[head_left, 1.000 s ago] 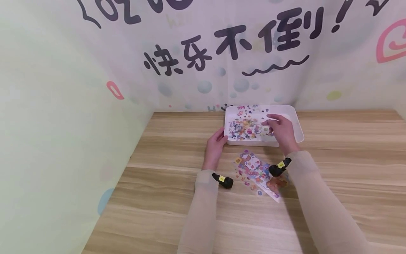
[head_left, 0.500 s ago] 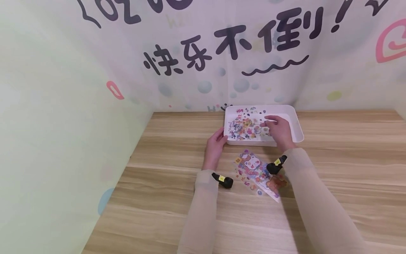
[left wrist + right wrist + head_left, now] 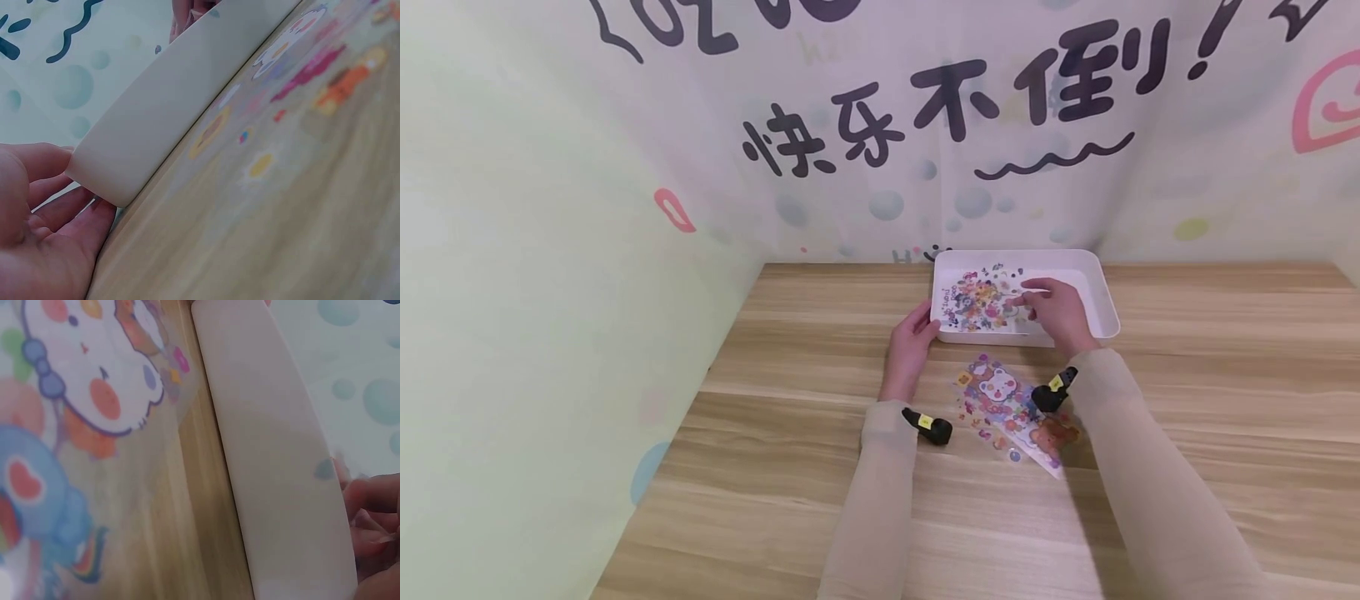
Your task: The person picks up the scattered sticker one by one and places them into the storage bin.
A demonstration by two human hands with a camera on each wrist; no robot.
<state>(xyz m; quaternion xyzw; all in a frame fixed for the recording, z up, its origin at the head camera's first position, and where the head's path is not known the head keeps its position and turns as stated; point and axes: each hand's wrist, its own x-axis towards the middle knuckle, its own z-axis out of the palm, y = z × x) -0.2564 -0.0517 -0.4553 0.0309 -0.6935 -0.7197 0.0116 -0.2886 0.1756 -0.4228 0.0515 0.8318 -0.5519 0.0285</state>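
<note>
A sticker sheet [image 3: 981, 300] lies inside the white tray [image 3: 1105, 308] at the far middle of the table [image 3: 1225, 375], pinched at its right edge by the curled fingers of the right hand [image 3: 1056, 308]. The tray's near left corner is steadied by the left hand [image 3: 913, 337], fingers relaxed against the wall. The sheet would best be kept flat and low so it clears the tray's raised rim. A second sticker sheet [image 3: 1011, 408] lies just before the tray, between the forearms; bare wood is left to either side.
</note>
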